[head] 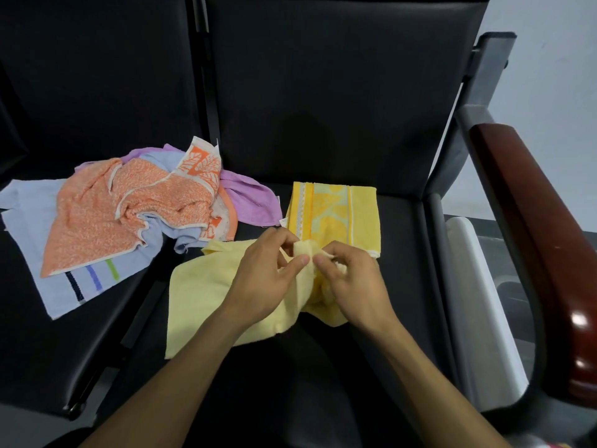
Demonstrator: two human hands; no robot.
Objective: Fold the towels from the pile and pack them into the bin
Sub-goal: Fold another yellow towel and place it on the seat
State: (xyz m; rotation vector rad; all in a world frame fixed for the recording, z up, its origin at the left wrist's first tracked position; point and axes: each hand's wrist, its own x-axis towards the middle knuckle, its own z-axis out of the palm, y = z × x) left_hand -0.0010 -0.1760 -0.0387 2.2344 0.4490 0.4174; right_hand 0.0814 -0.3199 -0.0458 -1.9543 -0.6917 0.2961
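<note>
Both our hands pinch the pale yellow towel at mid-seat: left hand and right hand each hold a bunched fold of it between thumb and fingers, close together. It lies crumpled on the black seat, trailing toward the seat's front left. Just behind it lies a folded yellow patterned towel. At the seat's left edge sits the pile: orange, purple and light blue towels. A white bin stands beyond the seat's right edge; we cannot tell its contents.
</note>
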